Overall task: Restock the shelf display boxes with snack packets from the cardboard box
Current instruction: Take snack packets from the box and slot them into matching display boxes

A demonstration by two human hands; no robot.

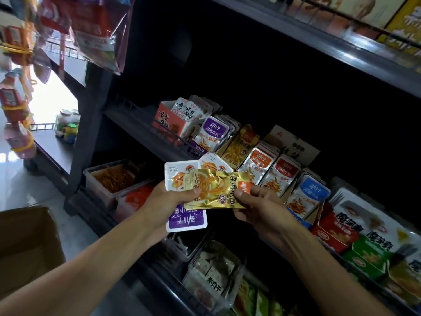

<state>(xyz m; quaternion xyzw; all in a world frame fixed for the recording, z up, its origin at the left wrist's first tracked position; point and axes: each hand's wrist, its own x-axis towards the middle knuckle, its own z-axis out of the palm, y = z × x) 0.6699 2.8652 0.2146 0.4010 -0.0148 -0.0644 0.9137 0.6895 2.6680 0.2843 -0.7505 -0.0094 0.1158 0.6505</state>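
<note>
My left hand (169, 202) grips a small fan of snack packets: a white and purple packet (186, 218) at the bottom and white ones (177, 176) behind. A gold packet (216, 190) lies across the top, pinched at its right end by my right hand (257, 206) and pressed at its left end under my left thumb. Both hands hover in front of the middle shelf, just below its row of display boxes holding purple (213, 131), gold (241, 147), orange (259, 163), red (282, 174) and blue (307, 195) packets. The cardboard box (27, 245) stands on the floor at lower left.
A dark metal shelf unit (141, 124) fills the view, with an upper shelf rail (341, 28) overhead. Clear tubs of snacks (114, 179) sit on the lower shelf, more tubs (214, 270) below my arms. Hanging bags (95, 30) dangle at upper left. Larger snack boxes (355, 226) stand at right.
</note>
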